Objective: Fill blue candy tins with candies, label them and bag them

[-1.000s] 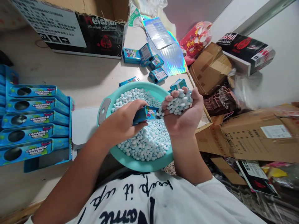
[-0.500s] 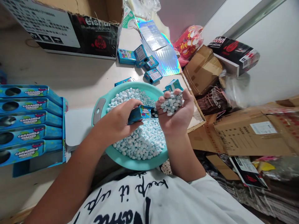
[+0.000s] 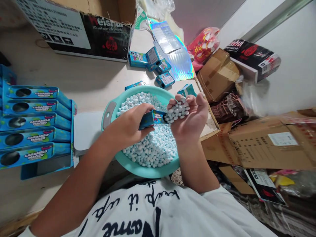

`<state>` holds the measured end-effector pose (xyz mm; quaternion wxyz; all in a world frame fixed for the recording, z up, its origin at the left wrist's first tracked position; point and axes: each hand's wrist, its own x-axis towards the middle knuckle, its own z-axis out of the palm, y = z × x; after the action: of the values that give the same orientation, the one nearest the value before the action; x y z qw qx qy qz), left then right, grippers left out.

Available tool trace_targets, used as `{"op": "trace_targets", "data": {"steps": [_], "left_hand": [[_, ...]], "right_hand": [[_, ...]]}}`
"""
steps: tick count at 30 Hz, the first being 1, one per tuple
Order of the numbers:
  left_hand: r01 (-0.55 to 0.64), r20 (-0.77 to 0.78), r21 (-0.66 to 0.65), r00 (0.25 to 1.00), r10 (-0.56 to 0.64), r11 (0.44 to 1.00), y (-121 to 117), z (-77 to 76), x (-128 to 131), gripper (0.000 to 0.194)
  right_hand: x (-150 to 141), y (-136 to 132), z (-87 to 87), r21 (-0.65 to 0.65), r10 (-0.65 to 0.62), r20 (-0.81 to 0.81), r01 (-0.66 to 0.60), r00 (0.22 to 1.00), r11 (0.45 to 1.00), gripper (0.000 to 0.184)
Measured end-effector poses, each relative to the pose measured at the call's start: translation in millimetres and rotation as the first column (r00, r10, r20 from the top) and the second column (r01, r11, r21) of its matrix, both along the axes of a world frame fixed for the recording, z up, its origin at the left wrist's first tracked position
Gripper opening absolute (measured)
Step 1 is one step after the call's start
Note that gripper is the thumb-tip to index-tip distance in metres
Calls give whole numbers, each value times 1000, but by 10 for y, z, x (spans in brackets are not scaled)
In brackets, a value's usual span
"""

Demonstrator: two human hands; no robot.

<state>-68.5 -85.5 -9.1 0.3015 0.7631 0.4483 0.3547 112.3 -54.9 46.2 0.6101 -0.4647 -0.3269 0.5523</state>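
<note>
My left hand (image 3: 130,126) grips a small blue candy box (image 3: 153,118) over a teal bowl (image 3: 112,113), the box's open end pointing right. My right hand (image 3: 189,120) is cupped around a handful of pale blue-white candies (image 3: 177,110), tilted against the box's mouth. The bowl is heaped with more of the same candies (image 3: 150,146) and sits at the table's near edge, just in front of my chest.
Stacked blue display cartons (image 3: 34,126) stand at the left on the table (image 3: 81,82). Several small blue boxes (image 3: 153,62) and a holographic bag (image 3: 179,59) lie beyond the bowl. A large black-and-brown carton (image 3: 74,28) sits behind. Cardboard boxes (image 3: 259,141) crowd the right.
The heap in my right hand has shrunk, and the hand has tipped closer to the box's mouth. My left hand has kept the box in place.
</note>
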Motion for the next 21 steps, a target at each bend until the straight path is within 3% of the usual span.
{"op": "trace_targets", "data": {"steps": [7,13,21], "left_hand": [[2,-10,-9,1000,-2,1000,-8,-2,0,49],[0,-6,-11,1000,0,1000,-10,-19,2,49],[13,-22,-15,1000,-14,1000,-10,-9,9,49]], "right_hand": [[-35,-29,-44,86,-14,135,3,991,996,40],[-103,-59,-78,84,-84,274,63,958,994,42],[-172,1,-119,12,-62,220,61,974,998,41]]}}
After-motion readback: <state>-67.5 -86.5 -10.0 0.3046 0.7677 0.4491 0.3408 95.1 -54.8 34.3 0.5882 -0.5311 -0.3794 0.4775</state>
